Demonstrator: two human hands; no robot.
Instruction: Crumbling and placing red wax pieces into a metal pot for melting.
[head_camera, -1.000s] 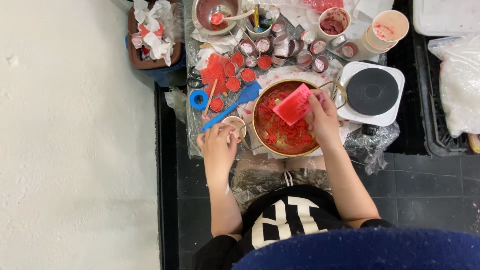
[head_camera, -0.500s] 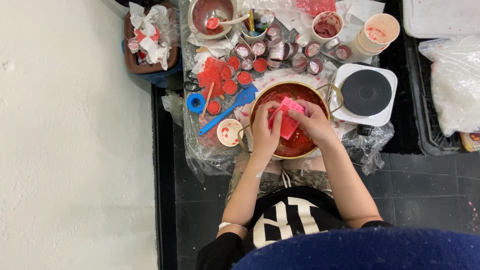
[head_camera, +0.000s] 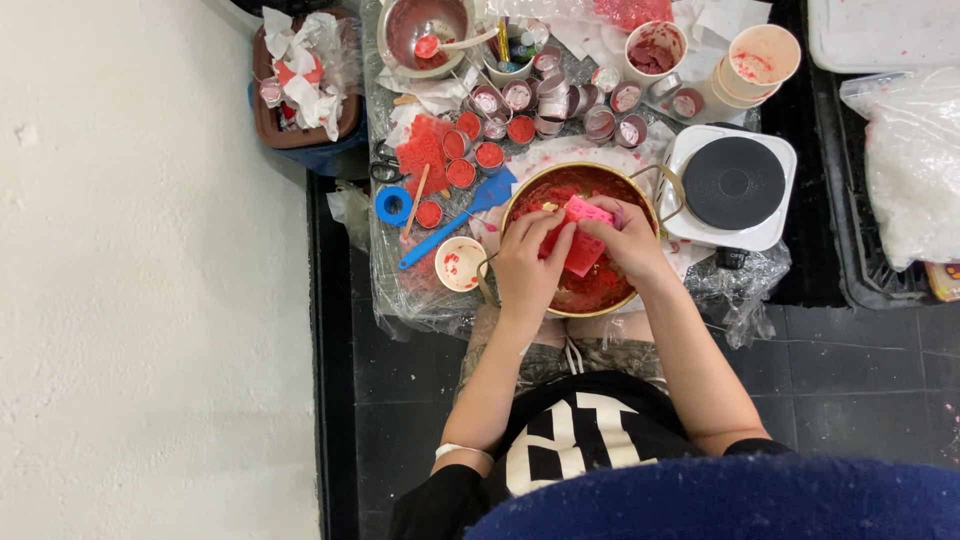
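Observation:
A round metal pot (head_camera: 634, 296) with red wax inside sits in front of me on a plastic-covered table. Over it I hold a pink slab (head_camera: 582, 238) of wax with both hands. My left hand (head_camera: 526, 268) grips its left side, thumb and fingers around the edge. My right hand (head_camera: 625, 240) holds its right side. Both hands are close together above the pot's middle.
A white electric hot plate (head_camera: 732, 185) stands right of the pot. A blue spatula (head_camera: 455, 219), a blue tape roll (head_camera: 394, 206), a small white cup (head_camera: 460, 264) and several little tins of red wax (head_camera: 461, 172) lie to the left. Paper cups (head_camera: 762, 58) and a metal bowl (head_camera: 425, 30) are further back.
My left hand has moved from the small white cup across to the pot and taken hold of the pink slab, which has lowered towards the pot's middle.

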